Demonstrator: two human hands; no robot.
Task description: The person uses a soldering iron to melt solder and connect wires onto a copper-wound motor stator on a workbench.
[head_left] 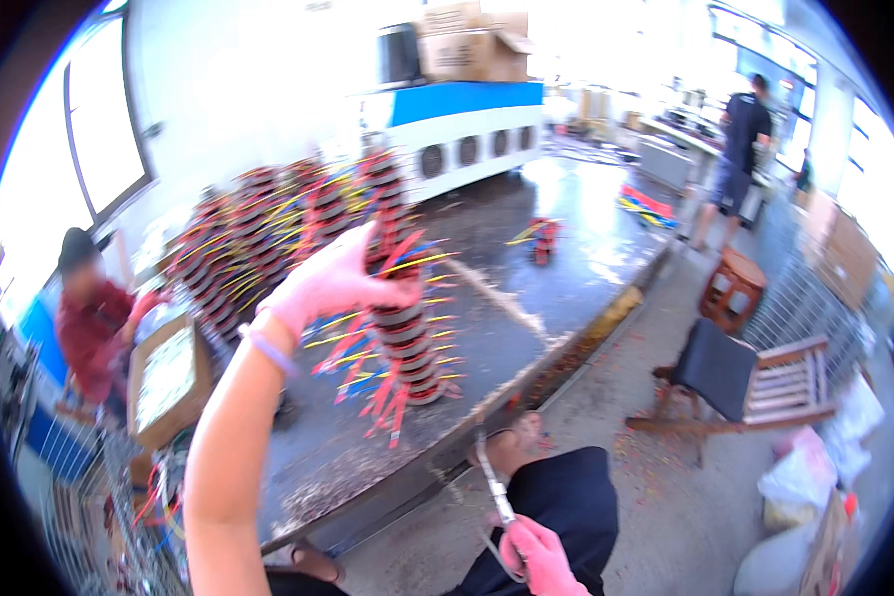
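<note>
1. Currently the left hand (340,278), in a pink glove, is at the top of the front stack (410,353) of dark rings with red, yellow and blue wires. Its thumb lies across the stack's front; the other fingers are partly hidden, so I cannot tell whether they grip it.
2. That stack stands nearly upright on the dark table (586,283), toward its near edge, with wires sticking out on both sides.
3. Low down, just off the table's near edge, the right hand (534,554), also pink-gloved, has its fingers closed around a slim metal tool (499,492) that points up toward that edge.
4. Behind the left hand, more ring stacks (260,223) crowd the table's left side, some leaning.
5. A small wired piece (543,241) sits alone, well apart from the stacks, and a bundle of coloured wires (649,207) lies near the far right corner.
6. At the table's far edge is a blue-topped machine (472,139) with round fans, bearing cardboard boxes (475,52).
7. Past the left edge, a person in red (89,323) is beside an open carton (144,429); another person in dark clothes (745,139) stands beyond the far right corner.
8. On the floor to the right are a wooden chair (715,372) and a reddish-brown stool (733,283).
</note>
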